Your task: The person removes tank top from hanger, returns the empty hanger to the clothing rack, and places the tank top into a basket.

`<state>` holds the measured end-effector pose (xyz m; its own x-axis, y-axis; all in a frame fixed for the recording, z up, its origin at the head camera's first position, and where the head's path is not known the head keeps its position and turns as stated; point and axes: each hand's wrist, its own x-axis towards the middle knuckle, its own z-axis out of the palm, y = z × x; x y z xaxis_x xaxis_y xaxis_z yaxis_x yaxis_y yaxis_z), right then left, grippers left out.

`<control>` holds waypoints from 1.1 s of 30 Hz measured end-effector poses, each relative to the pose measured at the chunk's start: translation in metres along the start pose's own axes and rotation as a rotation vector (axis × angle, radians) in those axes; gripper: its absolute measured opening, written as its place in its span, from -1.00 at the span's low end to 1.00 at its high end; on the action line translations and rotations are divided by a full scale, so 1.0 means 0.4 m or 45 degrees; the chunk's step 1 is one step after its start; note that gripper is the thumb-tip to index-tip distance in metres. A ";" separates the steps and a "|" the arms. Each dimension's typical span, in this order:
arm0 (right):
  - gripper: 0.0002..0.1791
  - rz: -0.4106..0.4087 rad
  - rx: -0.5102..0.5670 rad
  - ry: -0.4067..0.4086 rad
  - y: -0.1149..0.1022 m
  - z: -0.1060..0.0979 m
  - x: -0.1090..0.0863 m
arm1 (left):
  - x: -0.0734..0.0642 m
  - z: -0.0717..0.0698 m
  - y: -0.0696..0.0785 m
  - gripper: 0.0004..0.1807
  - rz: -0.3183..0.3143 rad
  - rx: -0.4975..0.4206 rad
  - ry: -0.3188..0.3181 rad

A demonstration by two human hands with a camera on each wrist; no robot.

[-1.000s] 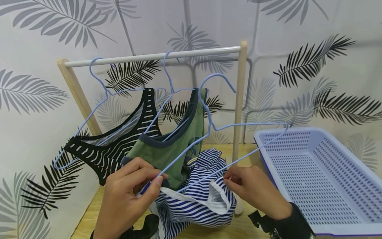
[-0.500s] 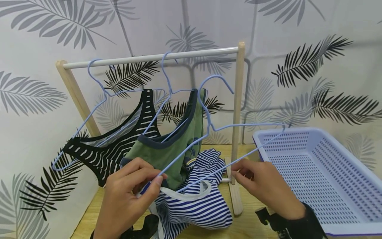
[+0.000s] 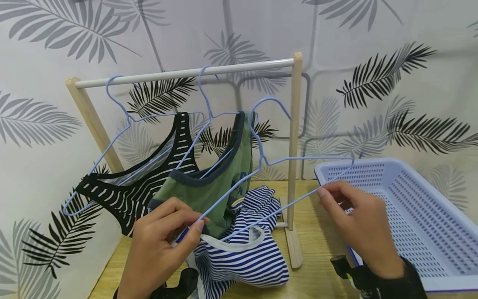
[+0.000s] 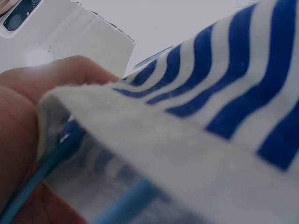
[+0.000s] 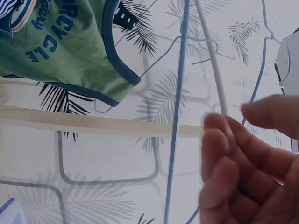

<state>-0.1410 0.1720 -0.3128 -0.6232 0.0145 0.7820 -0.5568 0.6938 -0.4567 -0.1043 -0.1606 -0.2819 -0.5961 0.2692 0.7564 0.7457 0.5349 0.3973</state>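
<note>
My left hand [image 3: 164, 241] pinches the left corner of a light blue clothes hanger [image 3: 278, 159] together with the white trim of a blue-and-white striped top [image 3: 242, 265]. In the left wrist view, the hanger's wire runs inside the neckline of the striped top [image 4: 233, 70]. The hanger's right end is bare, and the cloth hangs low at its left. My right hand [image 3: 362, 224] is near the right part of the hanger's lower bar, fingers loosely bent. The right wrist view shows a gap between thumb and fingertips of the right hand [image 5: 247, 154], with no cloth in it.
Behind stands a small rack with a white rail [image 3: 179, 75] and wooden posts. From it hang a green top [image 3: 209, 191] and a black striped top [image 3: 149, 189], each on a blue hanger. A lilac plastic basket [image 3: 396, 232] sits at right on the wooden table [image 3: 313, 249].
My right hand has let go of the striped top's white-trimmed edge and moved right and up along the hanger. The cloth has dropped back leftward. My left hand keeps its hold.
</note>
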 end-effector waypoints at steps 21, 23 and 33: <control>-0.42 -0.248 0.119 0.216 -0.020 0.005 0.021 | -0.003 0.009 0.000 -0.77 0.072 -0.078 -0.135; -0.43 -0.268 0.123 0.208 -0.019 0.007 0.021 | -0.003 0.010 -0.001 -0.77 0.079 -0.087 -0.146; -0.57 -0.317 0.164 0.182 -0.022 0.008 0.019 | 0.001 0.017 0.001 -0.80 0.102 -0.076 -0.171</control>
<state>-0.1425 0.1640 -0.3044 -0.3804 -0.0371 0.9241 -0.7533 0.5922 -0.2863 -0.1064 -0.1548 -0.2849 -0.5657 0.4158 0.7121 0.8062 0.4603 0.3717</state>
